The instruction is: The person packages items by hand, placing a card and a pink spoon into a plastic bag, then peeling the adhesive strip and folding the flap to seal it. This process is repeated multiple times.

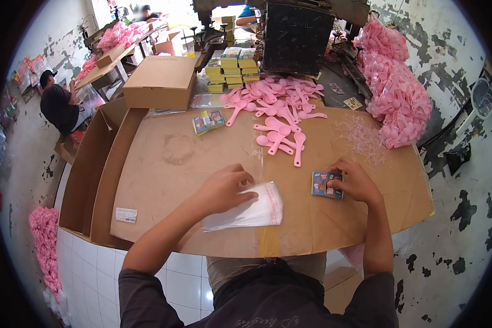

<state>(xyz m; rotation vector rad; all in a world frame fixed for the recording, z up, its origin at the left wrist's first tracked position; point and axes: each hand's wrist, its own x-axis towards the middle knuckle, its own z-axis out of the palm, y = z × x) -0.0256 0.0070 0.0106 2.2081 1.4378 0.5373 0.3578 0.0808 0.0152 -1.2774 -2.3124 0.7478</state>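
A cardboard-covered worktop (pixel 169 164) is seen filling the middle of the view. At its far right, bulging bags of pink spoons (pixel 399 93) are heaped against the wall. A black machine housing (pixel 298 38) is set at the far centre, and a closed cardboard box (pixel 161 82) at the far left. In front of the housing a pile of loose pink spoons (pixel 279 101) is spread out, with a few scattered nearer.

Near the middle, a stack of clear plastic bags (pixel 257 210) is laid flat. The left hand (pixel 224 188) is rested on its far left corner, fingers bent and tips pressed onto the top bag; whether a bag is pinched cannot be told. To the right, well apart from the stack, the right hand (pixel 358 181) is closed in a pinch on a small printed card pack (pixel 323 185), which is held down on the worktop. A second card pack (pixel 208 121) is left lying further away, left of the spoons.
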